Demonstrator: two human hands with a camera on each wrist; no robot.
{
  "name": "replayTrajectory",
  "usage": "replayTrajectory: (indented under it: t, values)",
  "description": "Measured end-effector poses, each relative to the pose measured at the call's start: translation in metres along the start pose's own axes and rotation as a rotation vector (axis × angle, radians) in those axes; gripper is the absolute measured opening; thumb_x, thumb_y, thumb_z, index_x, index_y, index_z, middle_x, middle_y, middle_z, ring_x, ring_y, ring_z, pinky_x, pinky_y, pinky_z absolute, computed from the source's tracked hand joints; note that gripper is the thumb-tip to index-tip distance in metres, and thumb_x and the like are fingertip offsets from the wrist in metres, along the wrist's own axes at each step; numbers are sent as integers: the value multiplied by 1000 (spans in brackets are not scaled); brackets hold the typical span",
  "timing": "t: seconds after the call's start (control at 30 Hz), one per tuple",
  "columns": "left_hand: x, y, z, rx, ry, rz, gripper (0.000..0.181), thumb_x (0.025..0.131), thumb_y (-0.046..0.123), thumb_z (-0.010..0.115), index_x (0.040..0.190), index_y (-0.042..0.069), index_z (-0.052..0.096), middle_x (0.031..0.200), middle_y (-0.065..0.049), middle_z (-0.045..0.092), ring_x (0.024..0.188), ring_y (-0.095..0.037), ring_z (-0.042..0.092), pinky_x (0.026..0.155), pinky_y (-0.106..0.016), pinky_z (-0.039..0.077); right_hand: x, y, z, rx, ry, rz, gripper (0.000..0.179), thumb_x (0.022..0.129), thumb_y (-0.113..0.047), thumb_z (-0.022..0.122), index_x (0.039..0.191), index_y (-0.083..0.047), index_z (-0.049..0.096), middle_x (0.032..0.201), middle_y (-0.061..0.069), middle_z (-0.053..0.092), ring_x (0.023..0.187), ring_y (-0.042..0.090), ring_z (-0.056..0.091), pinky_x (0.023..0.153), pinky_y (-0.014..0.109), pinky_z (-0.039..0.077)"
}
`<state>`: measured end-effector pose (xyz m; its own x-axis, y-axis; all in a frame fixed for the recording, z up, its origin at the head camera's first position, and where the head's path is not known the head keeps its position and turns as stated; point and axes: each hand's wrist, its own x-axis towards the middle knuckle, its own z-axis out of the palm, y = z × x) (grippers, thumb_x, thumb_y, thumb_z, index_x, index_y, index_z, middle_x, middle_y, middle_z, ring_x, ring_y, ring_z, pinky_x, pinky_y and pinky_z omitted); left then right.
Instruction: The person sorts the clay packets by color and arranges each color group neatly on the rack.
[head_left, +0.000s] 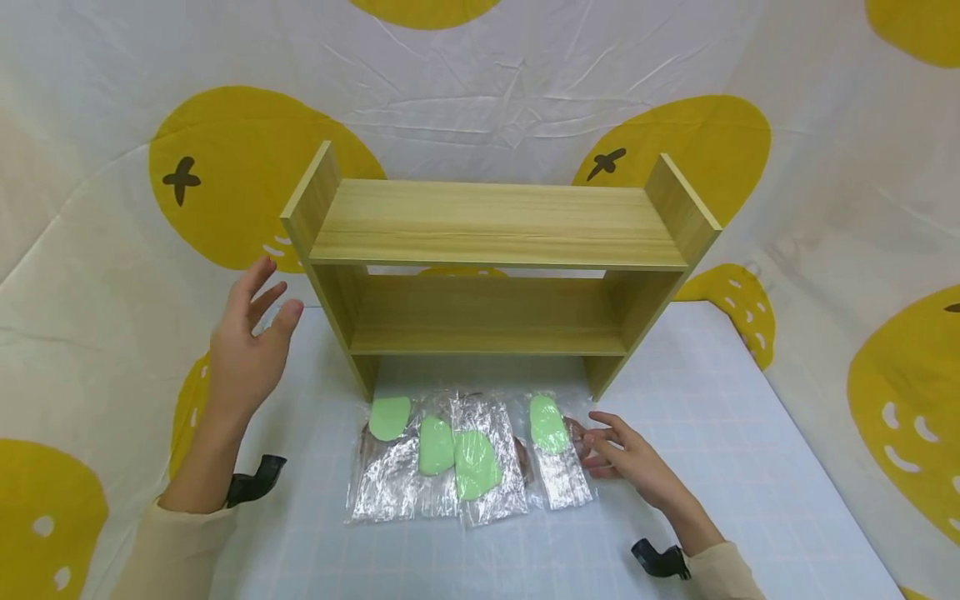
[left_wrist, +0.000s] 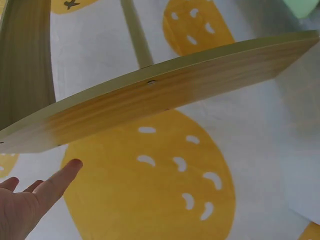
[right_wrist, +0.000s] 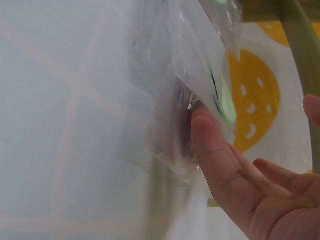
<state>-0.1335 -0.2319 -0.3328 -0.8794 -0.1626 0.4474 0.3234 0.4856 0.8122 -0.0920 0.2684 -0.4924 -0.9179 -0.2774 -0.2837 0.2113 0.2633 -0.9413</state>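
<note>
A light wooden two-tier shelf (head_left: 495, 225) stands upright on the table. Before it lies a row of clear plastic packets (head_left: 397, 492) with silvery wrapping and pale green patches; whatever is inside cannot be made out, apart from brownish parts. My right hand (head_left: 633, 467) is at the right edge of the rightmost packet (head_left: 566, 483). In the right wrist view a fingertip touches the clear plastic (right_wrist: 170, 135), while the thumb stays apart from it. Raised left of the shelf, my left hand (head_left: 251, 350) holds nothing; its fingers are spread near the shelf's side panel (left_wrist: 165, 95).
A white cloth (head_left: 510, 83) with yellow printed shapes hangs behind the shelf and at both sides. Under the packets spreads a pale checked tablecloth (head_left: 750, 467). Black curved pieces (head_left: 258, 479) are worn at both wrists.
</note>
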Motion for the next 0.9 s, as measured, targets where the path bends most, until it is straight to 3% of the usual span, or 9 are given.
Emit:
replayTrajectory:
  t: [0.27, 0.5, 0.57, 0.77, 0.9]
  values:
    - [26, 17, 6, -155, 8, 52, 60, 99, 19, 65, 154, 20, 40, 148, -7, 47, 119, -22, 61, 82, -16, 54, 1, 3, 5, 83, -18, 8, 64, 104, -21, 58, 151, 7, 25, 131, 37, 48, 92, 44, 68, 82, 50, 59]
    - [40, 22, 16, -193, 14, 155, 54, 97, 13, 67, 149, 16, 48, 141, -8, 52, 112, -23, 62, 77, -18, 56, 5, 7, 13, 93, 18, 38, 60, 101, -20, 62, 146, 8, 34, 124, 30, 56, 90, 37, 69, 80, 45, 60]
    - [42, 22, 18, -198, 8, 171, 54, 97, 12, 67, 148, 15, 49, 140, -8, 53, 115, -23, 60, 82, -19, 56, 5, 7, 15, 88, 26, 42, 59, 100, -19, 62, 145, 9, 36, 120, 27, 59, 89, 35, 69, 79, 44, 60]
    - [44, 23, 23, -159, 0, 153, 56, 98, 18, 67, 150, 20, 48, 144, -3, 53, 129, -23, 51, 101, -29, 48, 7, 9, 20, 95, 28, 44, 54, 99, -11, 62, 144, 9, 39, 112, 22, 66, 84, 28, 67, 75, 37, 60]
    - [43, 25, 23, -162, -23, 117, 55, 100, 21, 64, 152, 26, 45, 145, -3, 52, 126, -27, 55, 93, -27, 53, 10, 10, 23, 108, 36, 43, 55, 98, -10, 65, 144, 9, 40, 104, 18, 68, 78, 22, 64, 71, 33, 59]
